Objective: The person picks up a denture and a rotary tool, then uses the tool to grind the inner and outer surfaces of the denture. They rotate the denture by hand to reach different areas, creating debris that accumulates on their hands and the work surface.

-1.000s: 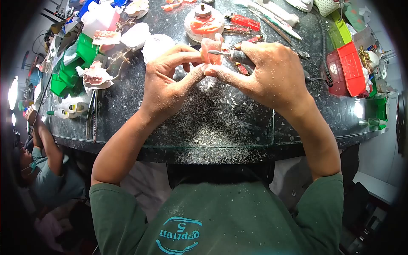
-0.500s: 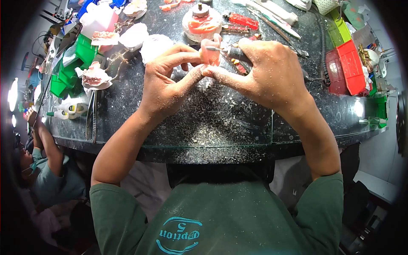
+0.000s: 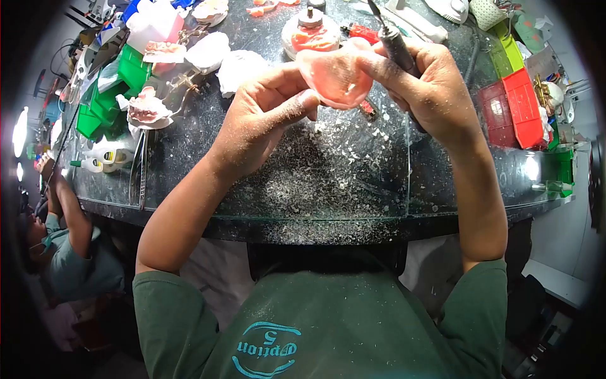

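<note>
Between my two hands a pink, translucent denture base (image 3: 338, 77) is held up above the table, its broad face turned toward me. My left hand (image 3: 265, 114) is closed on its left edge with thumb and fingers. In my right hand (image 3: 435, 95) is a dark rotary handpiece (image 3: 398, 49), its pointed bur tilted up and away from the denture base. Fingers of that same hand also touch the plate's right edge. Pale dust covers both hands. Just behind the plate stands a round plaster model (image 3: 295, 31) with pink material on it.
Shavings (image 3: 303, 170) lie across the dark tabletop. To the left are green bins (image 3: 98, 114), a pink-and-white dental cast (image 3: 148, 110) and white plaster pieces (image 3: 240, 72). A red bin (image 3: 522, 107) stands at right. Another person (image 3: 82, 252) sits at far left.
The denture base has turned from edge-on to face-on. My right hand has moved right and swung the handpiece upright, taking its bur off the plate.
</note>
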A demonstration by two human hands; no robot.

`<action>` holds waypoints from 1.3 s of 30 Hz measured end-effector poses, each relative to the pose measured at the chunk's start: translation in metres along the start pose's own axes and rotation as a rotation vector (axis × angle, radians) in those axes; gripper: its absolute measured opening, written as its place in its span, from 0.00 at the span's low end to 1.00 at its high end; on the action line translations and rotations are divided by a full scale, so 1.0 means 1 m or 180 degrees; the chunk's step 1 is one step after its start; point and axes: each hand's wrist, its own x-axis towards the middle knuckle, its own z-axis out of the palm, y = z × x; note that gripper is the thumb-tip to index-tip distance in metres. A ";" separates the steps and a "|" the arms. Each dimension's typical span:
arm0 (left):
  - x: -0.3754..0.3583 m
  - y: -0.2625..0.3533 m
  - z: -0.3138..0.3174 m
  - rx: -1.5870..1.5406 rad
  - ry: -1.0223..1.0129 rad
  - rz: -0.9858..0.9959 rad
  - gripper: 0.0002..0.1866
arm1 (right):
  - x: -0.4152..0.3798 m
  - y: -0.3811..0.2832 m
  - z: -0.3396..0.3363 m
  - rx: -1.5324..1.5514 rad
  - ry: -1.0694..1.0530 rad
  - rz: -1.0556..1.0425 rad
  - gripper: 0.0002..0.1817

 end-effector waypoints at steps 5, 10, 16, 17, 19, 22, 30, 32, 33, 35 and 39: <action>0.001 0.005 -0.007 0.0600 -0.0208 0.0169 0.14 | 0.001 0.002 -0.006 0.0005 -0.0252 -0.0122 0.10; -0.001 0.001 -0.005 0.1224 0.0323 0.0608 0.13 | -0.001 0.001 0.008 -0.0980 0.0566 -0.1117 0.16; -0.002 0.012 -0.007 0.3130 0.0424 0.1494 0.09 | -0.007 0.018 0.023 -0.2490 0.0518 -0.1456 0.26; -0.001 0.014 -0.004 0.3350 0.0391 0.1596 0.09 | -0.007 0.021 0.023 -0.2638 0.0580 -0.1462 0.27; -0.001 0.011 -0.005 0.3381 0.0409 0.1834 0.09 | -0.006 0.022 0.025 -0.2733 0.0629 -0.1470 0.27; 0.001 0.014 -0.004 0.3421 0.0313 0.1971 0.10 | -0.007 0.019 0.026 -0.2711 0.0576 -0.1451 0.27; 0.003 0.013 -0.008 0.3615 0.0237 0.2108 0.10 | -0.006 0.023 0.027 -0.2738 0.0492 -0.1481 0.26; 0.003 0.011 -0.008 0.3685 0.0273 0.2006 0.10 | -0.007 0.020 0.025 -0.2886 0.0341 -0.1193 0.27; 0.003 0.011 -0.008 0.3634 0.0265 0.2062 0.10 | -0.007 0.019 0.024 -0.2961 0.0265 -0.1050 0.29; 0.003 0.011 -0.006 0.3526 0.0213 0.2166 0.09 | -0.008 0.015 0.027 -0.2841 0.0287 -0.1112 0.29; 0.004 0.013 -0.006 0.3650 0.0217 0.2173 0.09 | -0.008 0.018 0.025 -0.2971 0.0338 -0.1175 0.27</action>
